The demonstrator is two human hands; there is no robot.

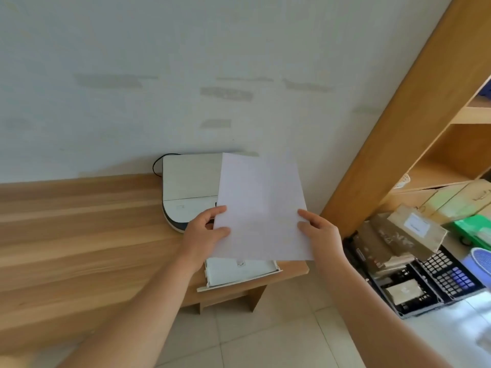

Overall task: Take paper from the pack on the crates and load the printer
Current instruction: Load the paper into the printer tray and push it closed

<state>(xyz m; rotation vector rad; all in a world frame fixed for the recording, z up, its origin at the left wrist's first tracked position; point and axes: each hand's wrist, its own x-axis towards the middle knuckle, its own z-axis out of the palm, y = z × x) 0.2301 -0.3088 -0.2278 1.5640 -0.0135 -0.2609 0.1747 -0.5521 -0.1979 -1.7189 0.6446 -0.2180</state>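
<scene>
I hold a thin stack of white paper [261, 208] in the air above the printer [190, 184], a white machine with a dark lower band at the right end of the wooden desk [79, 235]. My left hand [206, 235] grips the paper's left edge and my right hand [320, 232] grips its right edge. Below the paper, the printer's white tray [239, 273] is pulled out past the desk's front edge. The paper hides the printer's right half. An opened brown paper pack [406, 235] lies on dark crates [425, 285] at the right.
A tall wooden shelf unit [414, 123] stands right of the desk, with cardboard boxes [457, 200] low in it. A green package [475, 229] and a blue basket [481, 261] sit beyond the crates. A black cable [156, 166] loops behind the printer. The floor is pale tile.
</scene>
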